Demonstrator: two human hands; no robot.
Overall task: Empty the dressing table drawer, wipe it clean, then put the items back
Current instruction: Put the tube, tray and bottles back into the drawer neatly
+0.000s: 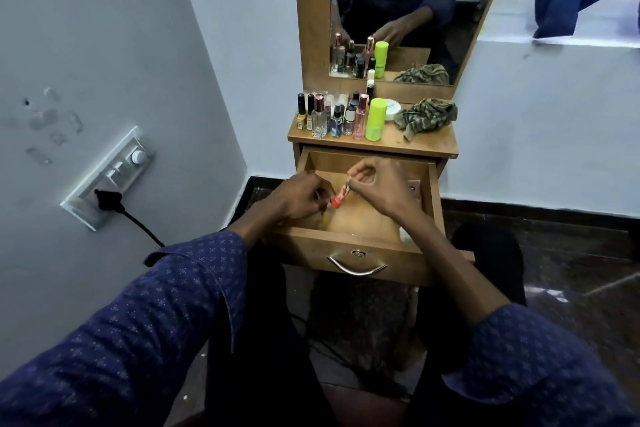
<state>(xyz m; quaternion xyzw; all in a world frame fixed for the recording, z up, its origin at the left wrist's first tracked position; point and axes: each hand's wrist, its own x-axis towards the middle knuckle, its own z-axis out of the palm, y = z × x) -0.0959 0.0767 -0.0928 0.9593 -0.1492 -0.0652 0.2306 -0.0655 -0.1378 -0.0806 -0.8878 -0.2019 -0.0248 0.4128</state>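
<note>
The drawer (367, 218) is pulled far out toward the person, so both hands can reach inside it. It is light brown wood with a curved silver handle on its front. Most of its floor looks bare, so I think it is nearly emptied, or only just being filled again. I cannot tell which.

Above it, the counter (429, 146) holds what I think came from the drawer. The bottles (332, 116) stand close together in a bunch on the left, upright so they do not roll or spill. A tall bright green bottle (376, 118) stands at the right end of that bunch. A crumpled green and brown cloth (427, 116) lies on the right side, probably kept near for wiping.

The right hand (381, 189) is over the middle of the drawer. Its grip is a narrow pinch on the top end of a small red and white tube (341, 196), which hangs tilted. The left hand (301, 198) is curled just beside the tube's red bottom end. It seems to hold something small and yellow, but that is too blurry to name.
</note>
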